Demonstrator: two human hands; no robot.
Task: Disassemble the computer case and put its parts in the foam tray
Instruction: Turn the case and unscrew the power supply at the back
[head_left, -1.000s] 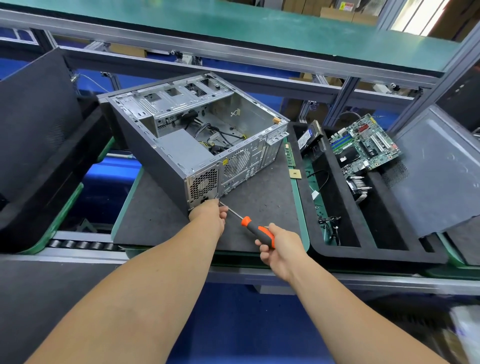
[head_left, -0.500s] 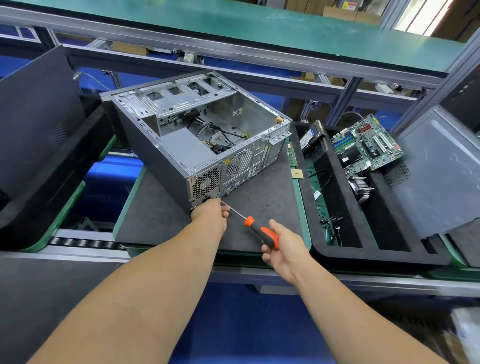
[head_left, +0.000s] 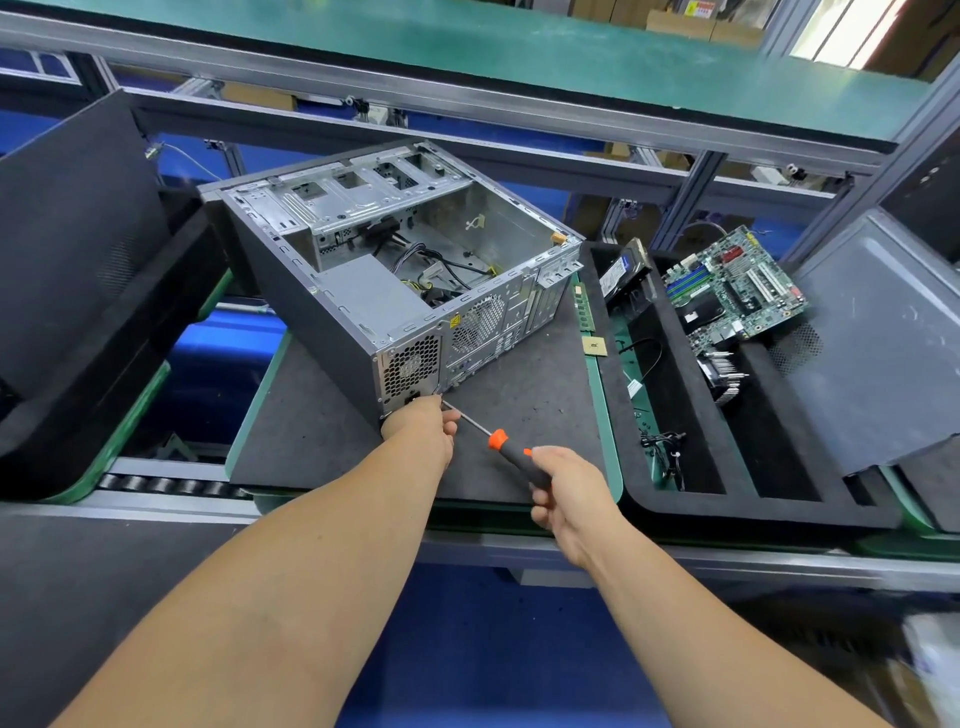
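our right hand curls its fingers around the orange-and-black-handled screwdriver, whose thin shaft runs ahead of them to the rear corner of the open grey metal computer case. our left hand rests against that corner, fingers bent beside the shaft; whether they pinch it, we cannot tell. right of our fingers lies the black foam tray, holding a green motherboard.

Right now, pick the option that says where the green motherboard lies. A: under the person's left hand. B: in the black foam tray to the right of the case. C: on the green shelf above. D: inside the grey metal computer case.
B: the green motherboard rests in the black foam tray, right of the open grey metal computer case, which holds only loose cables and a power supply box.
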